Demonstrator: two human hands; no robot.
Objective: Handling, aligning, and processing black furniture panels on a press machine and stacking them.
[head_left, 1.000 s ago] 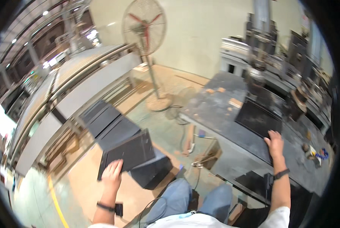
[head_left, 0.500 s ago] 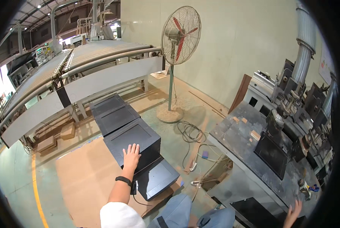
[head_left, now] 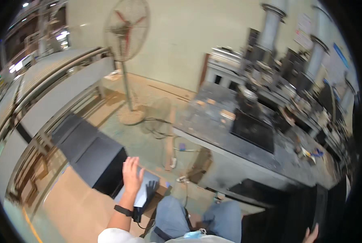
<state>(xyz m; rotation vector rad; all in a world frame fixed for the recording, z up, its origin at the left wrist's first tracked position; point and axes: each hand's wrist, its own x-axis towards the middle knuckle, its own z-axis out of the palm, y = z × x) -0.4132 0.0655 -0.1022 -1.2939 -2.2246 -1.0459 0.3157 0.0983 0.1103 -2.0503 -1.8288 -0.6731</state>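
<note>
- In the head view, we see our left hand [head_left: 132, 176], fingers extended and holding nothing, over the lower panel stack [head_left: 151, 178].
- The taller panel stack [head_left: 96, 162] sits beside it, leftward.
- Our right hand [head_left: 311, 235] is mostly cut off — we cannot tell its grip.
- A black panel [head_left: 252, 131] lies on the grey worktable [head_left: 205, 123].

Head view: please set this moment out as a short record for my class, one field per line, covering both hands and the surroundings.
Left hand: open, empty, its shadow falling on a dark rectangular panel
Right hand: partly in view beside large flat black surfaces; grip unclear
Worktable: grey, flat-topped; bears a thin black rectangular panel and small tan blocks
Left foreground: flat brown sheet
Background: round wire-caged fan with red blades
</note>
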